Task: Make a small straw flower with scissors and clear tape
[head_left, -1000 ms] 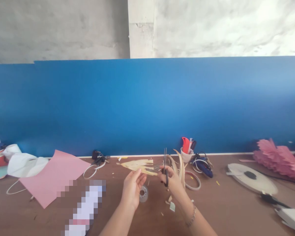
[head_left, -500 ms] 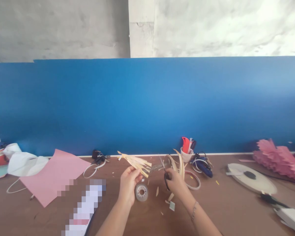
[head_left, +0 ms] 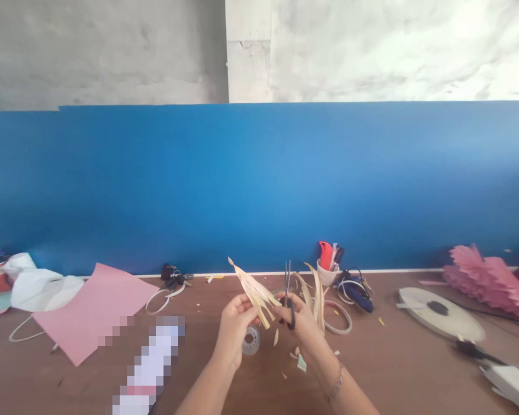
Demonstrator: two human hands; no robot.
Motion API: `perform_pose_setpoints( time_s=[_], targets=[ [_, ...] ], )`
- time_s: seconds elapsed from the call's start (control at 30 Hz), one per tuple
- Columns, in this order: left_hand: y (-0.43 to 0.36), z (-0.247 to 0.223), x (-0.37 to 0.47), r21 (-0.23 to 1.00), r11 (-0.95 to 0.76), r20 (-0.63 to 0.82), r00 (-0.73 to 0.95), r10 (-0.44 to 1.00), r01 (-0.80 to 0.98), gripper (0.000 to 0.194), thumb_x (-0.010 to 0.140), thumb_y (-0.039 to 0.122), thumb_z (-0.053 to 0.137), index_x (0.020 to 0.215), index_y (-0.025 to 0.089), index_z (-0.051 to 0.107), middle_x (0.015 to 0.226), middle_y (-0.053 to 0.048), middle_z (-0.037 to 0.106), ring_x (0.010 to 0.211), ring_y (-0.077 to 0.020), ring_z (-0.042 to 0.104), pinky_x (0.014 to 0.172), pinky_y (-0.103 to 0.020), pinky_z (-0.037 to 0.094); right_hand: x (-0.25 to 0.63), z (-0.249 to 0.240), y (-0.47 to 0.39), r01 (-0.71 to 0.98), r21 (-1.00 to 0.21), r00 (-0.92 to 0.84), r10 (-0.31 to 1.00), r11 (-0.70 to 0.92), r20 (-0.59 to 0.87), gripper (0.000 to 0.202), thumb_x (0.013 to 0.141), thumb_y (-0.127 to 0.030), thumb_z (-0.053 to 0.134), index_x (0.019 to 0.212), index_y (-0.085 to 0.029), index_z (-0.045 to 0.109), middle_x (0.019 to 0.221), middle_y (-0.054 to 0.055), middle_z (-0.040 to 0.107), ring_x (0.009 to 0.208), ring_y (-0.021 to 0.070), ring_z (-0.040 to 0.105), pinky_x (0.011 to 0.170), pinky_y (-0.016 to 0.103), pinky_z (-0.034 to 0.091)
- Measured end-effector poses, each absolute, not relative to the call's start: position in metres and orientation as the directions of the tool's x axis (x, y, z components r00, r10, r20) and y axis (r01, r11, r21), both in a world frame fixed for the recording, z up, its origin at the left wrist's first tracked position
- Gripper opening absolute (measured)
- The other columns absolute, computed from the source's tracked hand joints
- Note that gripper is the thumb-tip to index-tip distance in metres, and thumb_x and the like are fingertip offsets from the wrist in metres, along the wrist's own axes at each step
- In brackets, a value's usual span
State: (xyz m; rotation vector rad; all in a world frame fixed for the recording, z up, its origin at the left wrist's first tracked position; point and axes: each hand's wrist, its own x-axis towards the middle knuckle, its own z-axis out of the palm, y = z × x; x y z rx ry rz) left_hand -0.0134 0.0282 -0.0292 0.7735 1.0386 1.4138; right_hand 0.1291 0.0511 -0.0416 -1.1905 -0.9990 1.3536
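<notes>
My left hand (head_left: 234, 325) is closed on a bundle of pale yellow, dry-looking husk strips (head_left: 253, 286), pinched near its lower part. The bundle narrows to a tip at the upper left, and its strips fan out toward the lower right. In my right hand (head_left: 301, 324) is a pair of dark-handled scissors (head_left: 288, 288), blades together and pointing up. The fingertips of that hand are close to the strip ends; whether they touch I cannot tell. A clear tape roll (head_left: 251, 341) lies under my left hand, partly hidden. More husk strips (head_left: 319, 297) stand behind my right hand.
Scraps (head_left: 301, 362) lie on the brown table (head_left: 259, 386). At the back stands a white cup (head_left: 327, 275) with pens and a red item. Pink paper (head_left: 95, 311) lies left, pink ruffled paper (head_left: 488, 282) and an oval pale object (head_left: 441, 314) right. A blue partition (head_left: 259, 184) rises behind.
The husk bundle has turned more upright and moved right. My right hand has come closer to my left, and the scissors now point straight up.
</notes>
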Motion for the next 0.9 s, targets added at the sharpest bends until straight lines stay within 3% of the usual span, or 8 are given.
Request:
perform_pose_setpoints(
  time_s=[0.1, 0.3, 0.4, 0.6, 0.77, 0.9],
  targets=[
    [0.028, -0.029, -0.013, 0.923, 0.053, -0.109, -0.128, 0.986, -0.382, 0.029, 0.06, 0.016, 0.07, 0.087, 0.011, 0.065, 0.081, -0.01, 0.072, 0.065, -0.0144, 0.064, 0.059, -0.022, 0.047, 0.13, -0.039, 0.051, -0.182, -0.977, 0.028, 0.993, -0.109, -0.116, 0.041, 0.054, -0.03, 0.073, 0.089, -0.018, 0.055, 0.05, -0.006, 0.055, 0.044, 0.0082, 0.042, 0.043, 0.019, 0.026],
    [0.025, -0.03, -0.011, 0.933, 0.069, -0.117, -0.117, 0.986, -0.352, 0.029, 0.061, 0.017, 0.069, 0.089, 0.01, 0.064, 0.08, -0.011, 0.072, 0.065, -0.0144, 0.064, 0.06, -0.022, 0.046, 0.124, -0.03, 0.043, -0.171, -0.975, -0.148, 0.982, -0.139, -0.114, 0.035, 0.05, -0.029, 0.078, 0.076, -0.017, 0.056, 0.051, -0.006, 0.053, 0.046, 0.0079, 0.042, 0.046, 0.02, 0.028],
    [0.024, -0.028, -0.009, 0.937, 0.066, -0.11, -0.111, 0.988, -0.342, 0.027, 0.061, 0.016, 0.069, 0.088, 0.01, 0.065, 0.079, -0.01, 0.072, 0.067, -0.0145, 0.064, 0.062, -0.022, 0.046, 0.121, -0.03, 0.042, -0.161, -0.98, -0.12, 0.988, -0.115, -0.096, 0.038, 0.046, -0.029, 0.079, 0.074, -0.017, 0.056, 0.05, -0.007, 0.052, 0.045, 0.0076, 0.04, 0.045, 0.02, 0.026],
    [0.023, -0.029, -0.008, 0.941, 0.054, -0.106, -0.14, 0.984, -0.334, 0.029, 0.06, 0.014, 0.068, 0.088, 0.011, 0.066, 0.078, -0.01, 0.072, 0.065, -0.0143, 0.063, 0.061, -0.022, 0.045, 0.12, -0.033, 0.039, -0.155, -0.983, -0.181, 0.981, -0.095, -0.066, 0.029, 0.054, -0.026, 0.074, 0.077, -0.017, 0.058, 0.056, -0.005, 0.055, 0.049, 0.0088, 0.043, 0.049, 0.021, 0.029],
    [0.025, -0.031, -0.008, 0.949, 0.058, -0.108, -0.145, 0.984, -0.31, 0.029, 0.059, 0.015, 0.068, 0.087, 0.011, 0.066, 0.076, -0.009, 0.071, 0.064, -0.0144, 0.061, 0.06, -0.022, 0.044, 0.117, -0.034, 0.039, -0.134, -0.987, -0.17, 0.983, -0.092, -0.069, 0.028, 0.052, -0.022, 0.073, 0.073, -0.017, 0.055, 0.051, -0.006, 0.055, 0.046, 0.0081, 0.041, 0.047, 0.021, 0.027],
    [0.025, -0.033, -0.01, 0.975, 0.133, -0.159, -0.135, 0.978, -0.178, 0.017, 0.062, 0.023, 0.068, 0.075, 0.012, 0.067, 0.068, -0.005, 0.067, 0.059, -0.0124, 0.056, 0.056, -0.022, 0.041, 0.118, -0.036, 0.042, -0.14, -0.988, -0.141, 0.989, -0.058, -0.038, 0.023, 0.052, -0.018, 0.07, 0.067, -0.018, 0.053, 0.045, -0.008, 0.051, 0.042, 0.0062, 0.035, 0.044, 0.02, 0.025]
  ],
)
